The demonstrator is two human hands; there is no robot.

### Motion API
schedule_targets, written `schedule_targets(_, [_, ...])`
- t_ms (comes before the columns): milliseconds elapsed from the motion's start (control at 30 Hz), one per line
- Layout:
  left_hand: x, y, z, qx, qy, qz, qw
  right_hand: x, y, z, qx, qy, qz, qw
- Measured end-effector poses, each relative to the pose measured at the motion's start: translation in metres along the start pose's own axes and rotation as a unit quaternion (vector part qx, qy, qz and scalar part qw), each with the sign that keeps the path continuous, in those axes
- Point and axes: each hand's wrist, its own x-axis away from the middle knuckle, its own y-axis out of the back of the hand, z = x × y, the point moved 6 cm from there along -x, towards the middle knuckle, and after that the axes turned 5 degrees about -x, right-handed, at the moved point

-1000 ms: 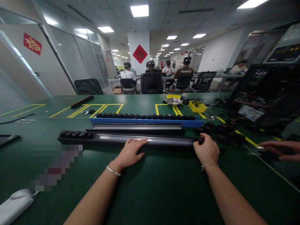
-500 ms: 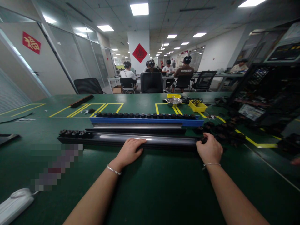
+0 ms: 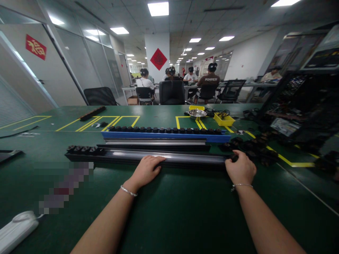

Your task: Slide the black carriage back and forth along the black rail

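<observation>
A long black rail (image 3: 190, 159) with a glossy channel lies across the green table in front of me. My left hand (image 3: 148, 170) grips it near its middle, fingers over the top and thumb along the near side. Several small black blocks (image 3: 84, 150) sit in a row at the rail's left end. At the right end, my right hand (image 3: 241, 167) has thumb and fingers closed on a small black block (image 3: 234, 158), mostly hidden by the hand. Just behind lie a second rail with a silvery channel (image 3: 156, 142) and a blue rail (image 3: 164, 137) topped with a row of black blocks.
Loose black blocks (image 3: 261, 150) are heaped to the right of my right hand. Farther back stand a metal bowl (image 3: 197, 113) and a yellow tray (image 3: 224, 120). An open computer case (image 3: 288, 91) is at the right. A white object (image 3: 19, 225) lies front left.
My right hand has slid slightly to the right along the rail's end with the small black block. My left hand and the rail look unmoved.
</observation>
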Motion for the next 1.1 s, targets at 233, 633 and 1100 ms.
schedule_targets(233, [0.001, -0.001, 0.001, 0.0, -0.002, -0.007, 1.0, -0.002, 0.004, -0.008, 0.006, -0.024, -0.021, 0.999])
schedule_targets(633, [0.0, -0.002, 0.002, -0.005, 0.001, -0.003, 1.0, -0.007, 0.006, -0.019, -0.025, -0.041, -0.029, 0.998])
schedule_targets(1100, [0.0, -0.002, 0.003, 0.002, -0.001, -0.003, 1.0, -0.012, 0.008, -0.031, -0.042, -0.062, -0.039, 0.996])
